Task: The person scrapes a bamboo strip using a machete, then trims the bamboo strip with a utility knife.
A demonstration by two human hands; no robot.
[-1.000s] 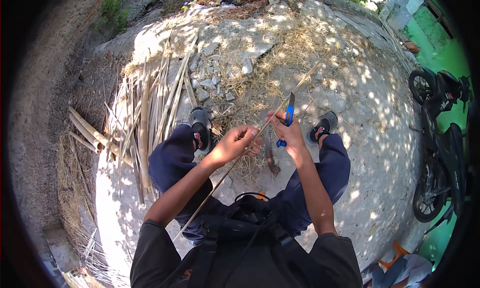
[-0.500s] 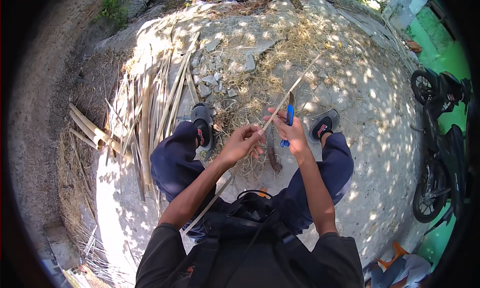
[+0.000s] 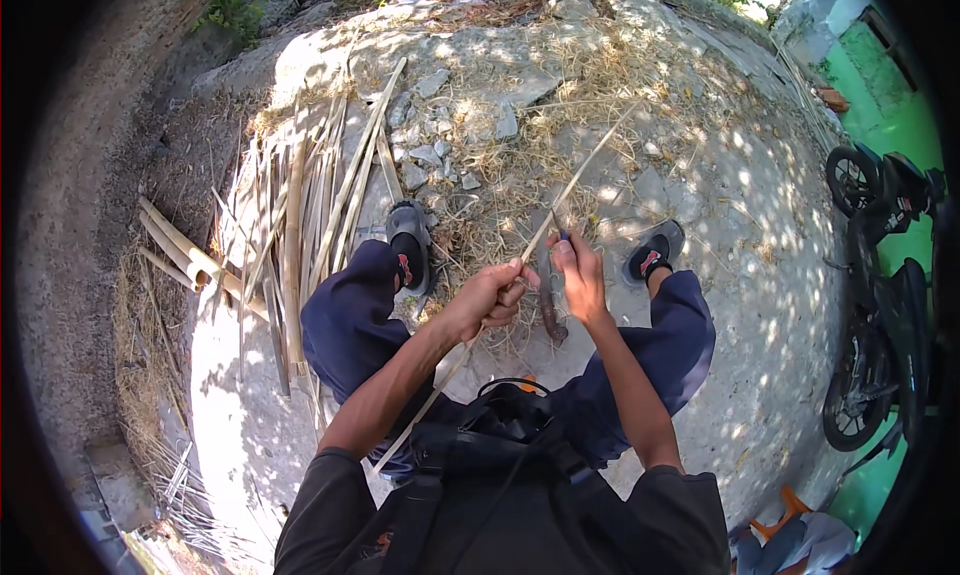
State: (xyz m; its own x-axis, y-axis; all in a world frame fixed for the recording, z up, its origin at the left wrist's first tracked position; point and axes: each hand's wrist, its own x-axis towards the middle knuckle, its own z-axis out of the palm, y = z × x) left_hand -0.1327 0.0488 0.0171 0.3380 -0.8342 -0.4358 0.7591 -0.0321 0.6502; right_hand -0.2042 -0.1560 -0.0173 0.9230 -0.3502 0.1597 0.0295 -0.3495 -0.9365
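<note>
A long thin bamboo strip (image 3: 592, 163) slants from beside my left forearm up to the far right. My left hand (image 3: 487, 301) pinches it near its middle, fingers curled in. Just to the right, my right hand (image 3: 583, 278) is closed around a blue utility knife (image 3: 563, 236). Most of that knife is hidden by the fingers; only its front part shows, close against the strip. On the ground between my feet lies a dark long-bladed tool (image 3: 549, 310), partly behind my right hand.
Many split bamboo strips (image 3: 330, 195) lie in a pile at the left, beside thicker bamboo poles (image 3: 195, 255). Shavings (image 3: 600, 65) and broken stones (image 3: 430, 155) cover the ground ahead. A black motorcycle (image 3: 870, 305) stands at the right; a person's leg (image 3: 795, 550) shows at lower right.
My right hand has turned and closed, so the blue knife is now mostly covered and lies nearer the strip. My left fingers have curled in more tightly.
</note>
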